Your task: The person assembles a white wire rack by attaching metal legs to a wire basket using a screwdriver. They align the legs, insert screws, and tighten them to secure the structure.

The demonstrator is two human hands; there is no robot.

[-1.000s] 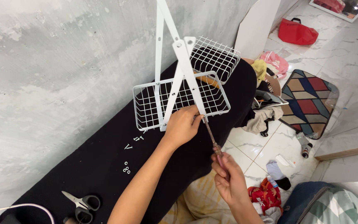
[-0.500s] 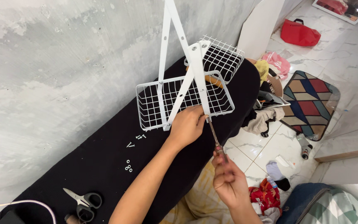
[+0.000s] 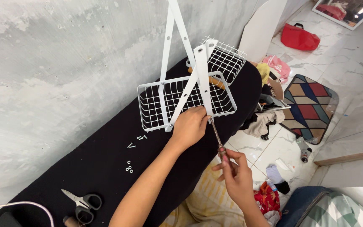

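Observation:
A white wire basket rack (image 3: 177, 101) with crossed white metal legs (image 3: 201, 77) stands on a black cloth-covered board (image 3: 85, 172). My left hand (image 3: 190, 126) grips the near front edge of the lower basket, right beside the leg's foot. My right hand (image 3: 236, 174) holds the handle of a thin screwdriver (image 3: 216, 135). The screwdriver's tip meets the bottom of the white leg at the basket's corner. A second, smaller wire basket (image 3: 223, 59) sits higher behind.
Small screws and nuts (image 3: 132, 145) lie on the black cloth. Scissors (image 3: 82, 201) rest near its front left. A grey wall runs along the left. On the tiled floor are a patterned mat (image 3: 309, 105), a red bag (image 3: 299, 38), clothes and a bottle.
The rack, my left hand and the screwdriver sit slightly right and lower in view than before, mostly from head movement. My right hand stays on the screwdriver handle.

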